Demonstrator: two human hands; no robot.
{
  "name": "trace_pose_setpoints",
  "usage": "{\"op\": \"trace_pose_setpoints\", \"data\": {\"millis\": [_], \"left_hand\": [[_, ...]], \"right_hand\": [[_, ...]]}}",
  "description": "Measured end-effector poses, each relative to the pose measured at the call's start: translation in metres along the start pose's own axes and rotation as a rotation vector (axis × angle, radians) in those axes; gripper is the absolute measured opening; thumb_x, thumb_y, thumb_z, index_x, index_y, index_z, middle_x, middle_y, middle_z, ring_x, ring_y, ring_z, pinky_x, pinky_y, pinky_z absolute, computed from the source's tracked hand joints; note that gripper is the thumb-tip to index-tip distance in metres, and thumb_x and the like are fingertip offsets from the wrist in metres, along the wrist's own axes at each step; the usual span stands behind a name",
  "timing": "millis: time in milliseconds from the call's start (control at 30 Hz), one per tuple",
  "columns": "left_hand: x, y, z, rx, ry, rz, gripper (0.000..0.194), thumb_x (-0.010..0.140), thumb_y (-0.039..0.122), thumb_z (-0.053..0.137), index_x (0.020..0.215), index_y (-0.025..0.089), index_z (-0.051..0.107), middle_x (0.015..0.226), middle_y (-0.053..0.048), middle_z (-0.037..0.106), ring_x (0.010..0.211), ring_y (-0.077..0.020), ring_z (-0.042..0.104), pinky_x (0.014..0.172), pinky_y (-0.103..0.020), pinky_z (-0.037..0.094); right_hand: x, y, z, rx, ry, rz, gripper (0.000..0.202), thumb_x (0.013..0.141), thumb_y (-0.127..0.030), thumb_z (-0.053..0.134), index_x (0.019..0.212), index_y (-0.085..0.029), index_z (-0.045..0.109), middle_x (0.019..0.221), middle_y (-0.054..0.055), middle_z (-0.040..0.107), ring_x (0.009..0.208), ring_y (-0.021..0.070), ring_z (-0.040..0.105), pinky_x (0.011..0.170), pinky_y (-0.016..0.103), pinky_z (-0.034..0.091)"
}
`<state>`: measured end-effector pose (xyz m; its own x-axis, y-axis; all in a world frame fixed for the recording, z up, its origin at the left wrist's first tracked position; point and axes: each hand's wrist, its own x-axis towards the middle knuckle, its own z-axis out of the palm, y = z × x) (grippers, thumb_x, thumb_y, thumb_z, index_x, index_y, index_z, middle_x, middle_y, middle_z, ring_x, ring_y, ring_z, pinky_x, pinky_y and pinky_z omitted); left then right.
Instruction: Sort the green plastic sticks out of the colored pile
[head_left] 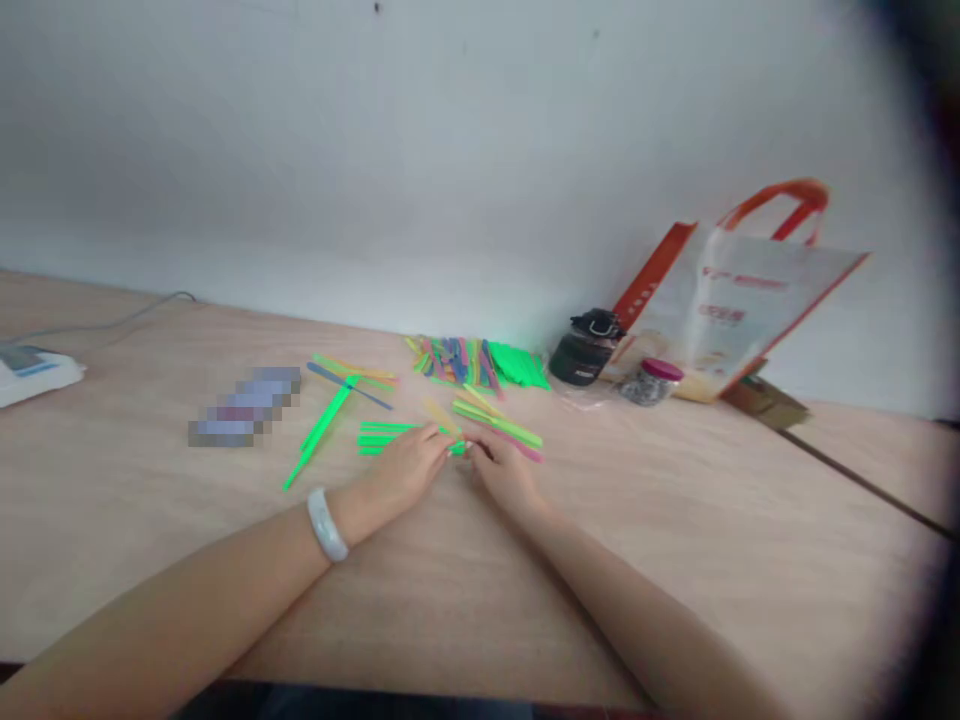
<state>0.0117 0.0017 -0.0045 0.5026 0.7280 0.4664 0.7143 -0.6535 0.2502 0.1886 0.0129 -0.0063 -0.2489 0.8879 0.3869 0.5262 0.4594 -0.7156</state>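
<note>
My left hand point(409, 465), with a pale bangle point(328, 525) on its wrist, lies over several thin green plastic sticks point(375, 440). Its fingers are closed at the tips. My right hand point(506, 475) meets it there, its fingers pinched together. A bit of green shows between the two sets of fingertips, and a yellow-orange strip point(442, 415) slants up just behind them. What each hand grips is too small and blurred to make out. Close behind my right hand lie yellow-green strips point(499, 422) and a pink strip point(525, 452).
Crossed green sticks point(322, 430), a blue strip point(349, 385) and a pile of coloured strips point(457, 360) lie around. Along the wall stand a black-lidded bottle point(581, 355), a red-lidded jar point(651, 382) and a carrier bag point(742, 310). A white device point(37, 372) sits far left.
</note>
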Motion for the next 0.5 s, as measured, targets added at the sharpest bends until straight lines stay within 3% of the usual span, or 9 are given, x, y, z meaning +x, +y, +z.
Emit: {"op": "trace_pose_setpoints", "data": {"millis": [333, 500], "left_hand": [[-0.0019, -0.0006, -0.0016, 0.018, -0.003, -0.052, 0.027, 0.093, 0.018, 0.036, 0.108, 0.018, 0.059, 0.096, -0.007, 0.057, 0.087, -0.0172, 0.056, 0.078, -0.030, 0.048], [-0.0023, 0.0013, -0.0026, 0.019, 0.000, -0.065, 0.029, 0.093, 0.017, 0.036, 0.112, 0.018, 0.058, 0.095, -0.007, 0.058, 0.086, -0.0176, 0.056, 0.077, -0.030, 0.048]], "right_hand": [[-0.0047, -0.0024, 0.0062, 0.018, 0.018, -0.047, 0.035, 0.077, -0.015, 0.044, 0.102, -0.022, 0.067, 0.105, 0.004, 0.069, 0.097, 0.0195, 0.061, 0.088, 0.037, 0.046], [-0.0068, -0.0078, 0.0056, 0.004, 0.012, -0.055, 0.035, 0.078, -0.016, 0.043, 0.102, -0.022, 0.067, 0.102, 0.005, 0.069, 0.095, 0.0198, 0.063, 0.086, 0.037, 0.047]]}}
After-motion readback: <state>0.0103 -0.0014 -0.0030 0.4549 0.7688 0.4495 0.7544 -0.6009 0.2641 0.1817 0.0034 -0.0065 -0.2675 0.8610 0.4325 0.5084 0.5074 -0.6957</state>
